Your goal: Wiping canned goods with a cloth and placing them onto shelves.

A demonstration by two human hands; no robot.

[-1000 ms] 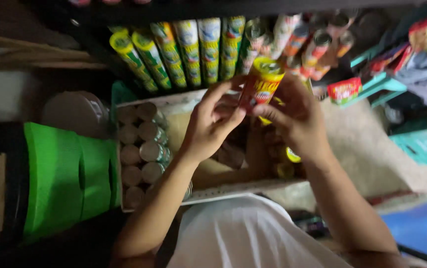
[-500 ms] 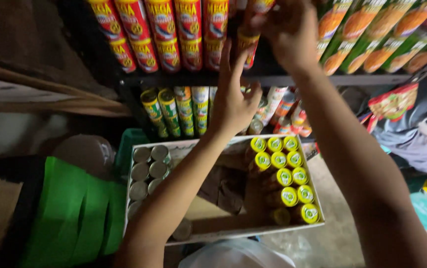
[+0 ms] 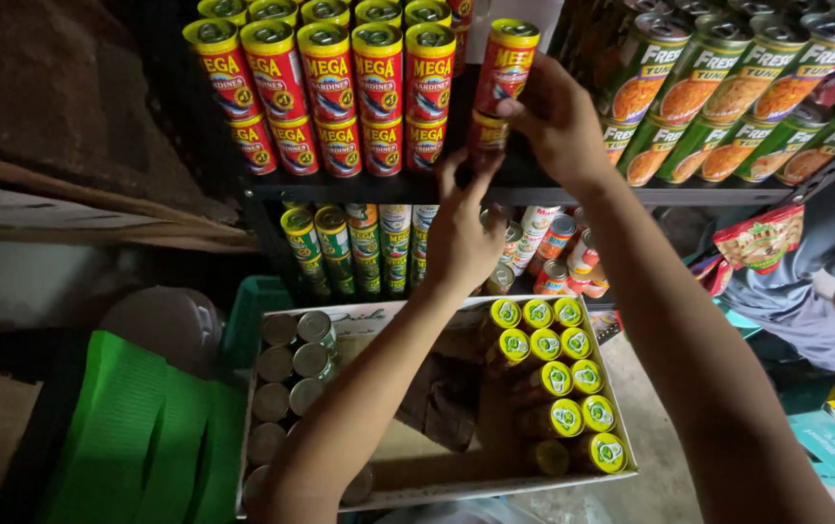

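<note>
Both arms reach up from the bottom edge toward a dark shelf (image 3: 534,194) stacked with cans. The right hand (image 3: 558,116), at about 1 o'clock from centre, is raised highest, wrist bent back, its grip clamped on a red can (image 3: 505,63) that tilts slightly, held above a lower can (image 3: 485,136) standing at the shelf's front edge. The right forearm runs down to 5 o'clock, out of the view.

The left hand (image 3: 461,233) sits just below, near 12 o'clock of centre, palm away from the camera, fingers spread and pointing up; its fingertips (image 3: 451,170) touch the base of the lower can, the grip apart, not closed on anything. The left forearm slopes down to 7 o'clock.

To the left of the held can, at 11 o'clock, rows of red cans (image 3: 340,87) stand two tiers high on the same shelf. At 2 o'clock lie green cans (image 3: 728,107) leaning in rows.

Below the hands, at 6 o'clock, an open cardboard box (image 3: 621,456) holds yellow-lidded cans (image 3: 558,374) on its right side and silver-topped cans (image 3: 286,374) on its left. A green folded sheet (image 3: 146,446) lies at 8 o'clock.

At 4 o'clock, another person in grey clothing (image 3: 825,291) is partly visible.
</note>
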